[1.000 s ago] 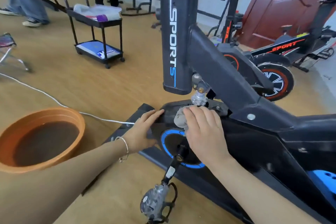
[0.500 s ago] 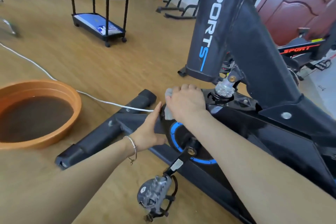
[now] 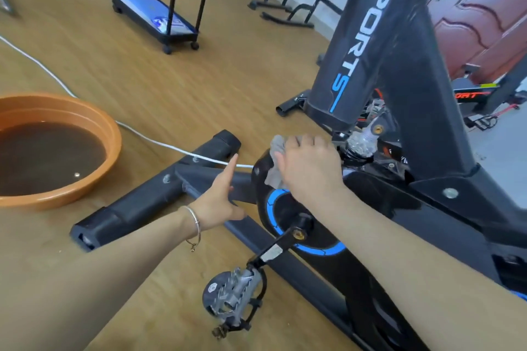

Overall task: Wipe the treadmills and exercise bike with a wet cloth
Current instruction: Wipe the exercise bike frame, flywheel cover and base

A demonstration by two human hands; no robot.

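On bike housing [image 3: 285,208], right hand [image 3: 308,168] pressing cloth [image 3: 273,177]

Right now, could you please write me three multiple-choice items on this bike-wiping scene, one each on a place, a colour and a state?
1. Where does the basin stand?
A. on the floor left of the bike
B. on the cart
C. on the pedal

2. What colour is the ring around the crank?
A. red
B. blue
C. yellow

3. How is the left hand?
A. clenched in a fist
B. gripping the pedal
C. open, fingers straight

Answers: 1 A, it sits on wood flooring; 2 B, the band is bright blue; 3 C, while the right hand presses the cloth.
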